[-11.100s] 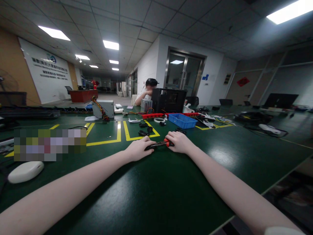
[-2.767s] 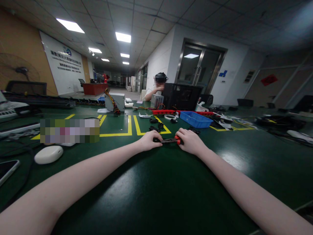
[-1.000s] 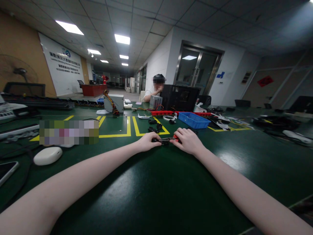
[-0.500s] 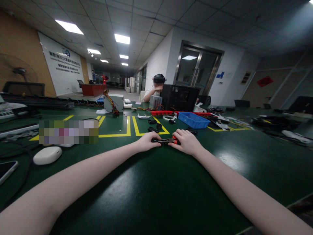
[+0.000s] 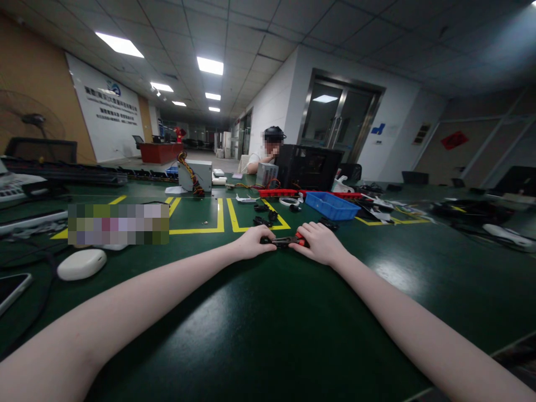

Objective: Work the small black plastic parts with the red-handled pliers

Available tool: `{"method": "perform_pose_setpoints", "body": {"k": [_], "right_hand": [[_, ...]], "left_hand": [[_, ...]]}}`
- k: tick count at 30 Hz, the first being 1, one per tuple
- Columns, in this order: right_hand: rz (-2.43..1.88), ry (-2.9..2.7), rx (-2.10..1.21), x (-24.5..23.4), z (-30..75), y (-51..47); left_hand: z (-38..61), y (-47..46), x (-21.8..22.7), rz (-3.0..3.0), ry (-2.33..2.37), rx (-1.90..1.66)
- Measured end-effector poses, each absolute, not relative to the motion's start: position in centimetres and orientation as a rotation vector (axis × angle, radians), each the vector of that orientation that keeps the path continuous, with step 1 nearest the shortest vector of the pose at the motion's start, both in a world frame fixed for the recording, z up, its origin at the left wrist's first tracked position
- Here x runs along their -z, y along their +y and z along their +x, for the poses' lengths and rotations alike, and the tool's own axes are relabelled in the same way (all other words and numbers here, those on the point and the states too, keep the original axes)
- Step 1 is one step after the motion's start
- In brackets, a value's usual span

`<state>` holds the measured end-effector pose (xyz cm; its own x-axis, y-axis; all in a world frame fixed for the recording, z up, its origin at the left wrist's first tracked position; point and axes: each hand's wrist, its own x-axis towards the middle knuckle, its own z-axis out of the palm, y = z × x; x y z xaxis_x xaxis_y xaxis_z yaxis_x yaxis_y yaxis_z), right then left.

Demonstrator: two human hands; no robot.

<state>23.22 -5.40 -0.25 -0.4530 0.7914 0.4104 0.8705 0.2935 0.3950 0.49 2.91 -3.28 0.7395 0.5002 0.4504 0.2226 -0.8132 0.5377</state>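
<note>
My right hand is closed around the red handles of a pair of pliers, whose metal jaws point left. At the jaws' tip is a small black part, pinched between the thumb and fingers of my left hand. Its exact kind is too small and too covered to tell. Both hands are low over the green table. Just beyond them lie several black pieces, partly inside a yellow tape outline.
A blue tray stands beyond my right hand. Farther back are a black computer case, a power supply with cables, and a person across the table. A white rounded case and a phone lie at left.
My hands, the pliers and the black part look almost unmoved. Across the table, the person's raised hand has shifted slightly.
</note>
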Motion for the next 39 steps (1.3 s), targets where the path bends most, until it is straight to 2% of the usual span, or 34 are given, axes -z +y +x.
{"method": "perform_pose_setpoints", "body": {"k": [10, 20, 29, 39], "right_hand": [[-1.624, -2.479, 0.738, 0.2, 23.3, -5.2], [-1.688, -2.461, 0.718, 0.2, 23.2, -5.4], [-1.626, -2.479, 0.718, 0.2, 23.2, -5.4], [-1.559, -2.518, 0.765, 0.1, 23.2, -5.3]], "left_hand": [[0.5, 2.1, 3.4, 2.644, 0.461, -0.836], [0.2, 0.5, 2.2, 2.801, 0.601, -0.678], [0.4, 0.4, 2.6, 2.855, 0.779, -0.68], [0.4, -0.3, 1.6, 2.899, 1.061, -0.479]]}}
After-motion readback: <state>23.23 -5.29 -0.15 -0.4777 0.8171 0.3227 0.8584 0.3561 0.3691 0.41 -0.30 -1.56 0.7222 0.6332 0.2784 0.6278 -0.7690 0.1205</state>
